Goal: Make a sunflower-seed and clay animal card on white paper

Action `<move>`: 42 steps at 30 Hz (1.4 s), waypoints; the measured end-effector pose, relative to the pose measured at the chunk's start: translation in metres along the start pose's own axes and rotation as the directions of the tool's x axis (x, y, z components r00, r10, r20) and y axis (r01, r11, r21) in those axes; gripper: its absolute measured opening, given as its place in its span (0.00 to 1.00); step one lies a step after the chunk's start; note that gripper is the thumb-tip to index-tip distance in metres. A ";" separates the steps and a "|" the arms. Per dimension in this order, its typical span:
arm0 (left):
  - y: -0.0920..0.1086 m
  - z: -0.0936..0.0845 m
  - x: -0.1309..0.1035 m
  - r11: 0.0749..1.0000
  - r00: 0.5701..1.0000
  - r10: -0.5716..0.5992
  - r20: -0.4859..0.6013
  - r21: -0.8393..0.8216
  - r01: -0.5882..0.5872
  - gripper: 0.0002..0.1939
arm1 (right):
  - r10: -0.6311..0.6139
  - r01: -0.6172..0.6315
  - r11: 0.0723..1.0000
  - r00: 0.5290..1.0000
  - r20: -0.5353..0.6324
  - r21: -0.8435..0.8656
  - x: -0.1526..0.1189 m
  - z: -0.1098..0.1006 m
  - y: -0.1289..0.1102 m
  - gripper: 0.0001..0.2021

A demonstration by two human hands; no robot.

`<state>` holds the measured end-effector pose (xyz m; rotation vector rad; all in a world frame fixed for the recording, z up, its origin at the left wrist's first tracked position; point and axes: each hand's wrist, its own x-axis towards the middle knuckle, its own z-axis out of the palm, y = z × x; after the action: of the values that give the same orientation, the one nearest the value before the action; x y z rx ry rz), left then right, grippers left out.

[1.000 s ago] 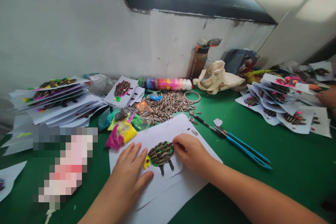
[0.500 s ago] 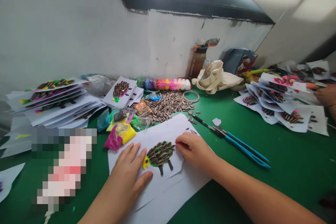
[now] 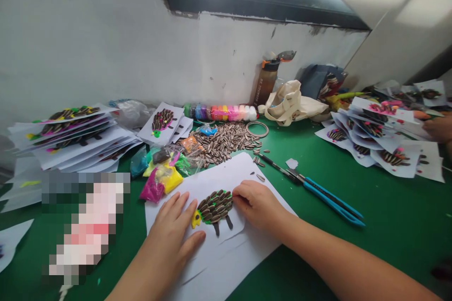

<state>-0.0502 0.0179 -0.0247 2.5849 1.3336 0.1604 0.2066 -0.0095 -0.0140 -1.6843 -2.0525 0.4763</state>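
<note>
On the white paper point(image 3: 212, 268) lies a card bearing a hedgehog point(image 3: 215, 207) with a yellow clay head, dark legs and a back of sunflower seeds set in green clay. My left hand point(image 3: 173, 225) rests flat on the card and paper, fingers spread, beside the hedgehog's head. At the rear edge of the back, my right hand point(image 3: 256, 202) is closed in a pinch on a sunflower seed, mostly hidden by the fingertips. A couple of loose seeds point(image 3: 260, 178) lie on the paper just beyond that hand.
Behind the paper are a heap of sunflower seeds point(image 3: 226, 141), bagged coloured clay point(image 3: 164, 178) and a tape roll point(image 3: 257, 129). Finished cards point(image 3: 81, 136) are stacked left, more point(image 3: 374, 136) right. Blue tweezers point(image 3: 332, 200) and a pen point(image 3: 278, 167) lie right. Another person's hand point(image 3: 438, 127) shows far right.
My right hand has shifted slightly left, its fingertips now against the hedgehog's rear edge. My left hand stays in place.
</note>
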 end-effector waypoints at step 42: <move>0.039 -0.043 -0.006 0.970 0.956 -0.152 0.252 -0.150 0.194 0.33 | -0.033 0.042 0.987 0.998 -0.062 0.153 0.007 0.003 0.037 0.14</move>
<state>-0.0311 -0.0026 0.0268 2.2486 1.3812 -0.0612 0.2341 0.0050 -0.0353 -1.5479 -1.9489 0.5518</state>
